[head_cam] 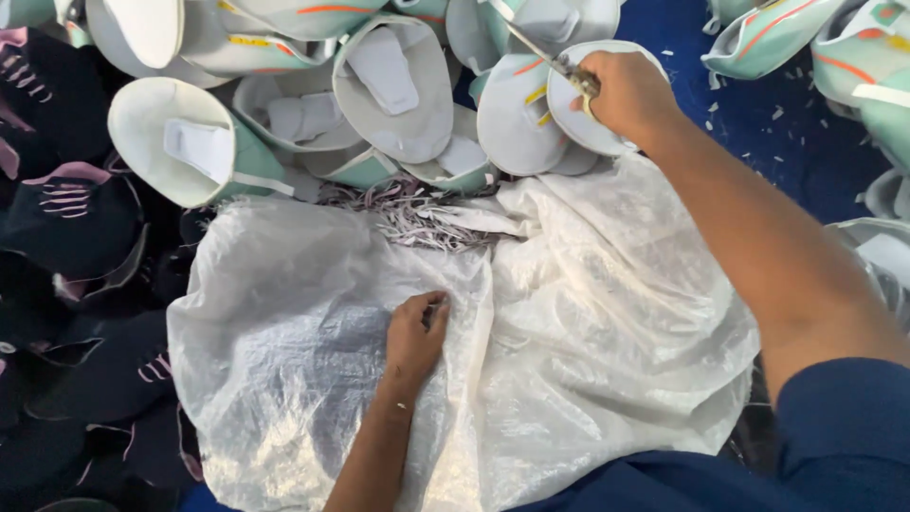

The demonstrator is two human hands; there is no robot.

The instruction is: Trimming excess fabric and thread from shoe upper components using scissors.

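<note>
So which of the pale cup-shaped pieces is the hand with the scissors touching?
The white-lined piece under the right hand, at the pile's right edge; the other pieces lie untouched to its left.

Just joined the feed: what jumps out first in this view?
A big crumpled white woven sack fills the middle, with the left hand pressed onto it. Above it lies a heap of pale green and white shoe uppers, where the right hand grips a small pair of scissors against one white piece. A tangle of trimmed strips sits at the sack's top edge, and dark uppers are piled at the left.
</note>
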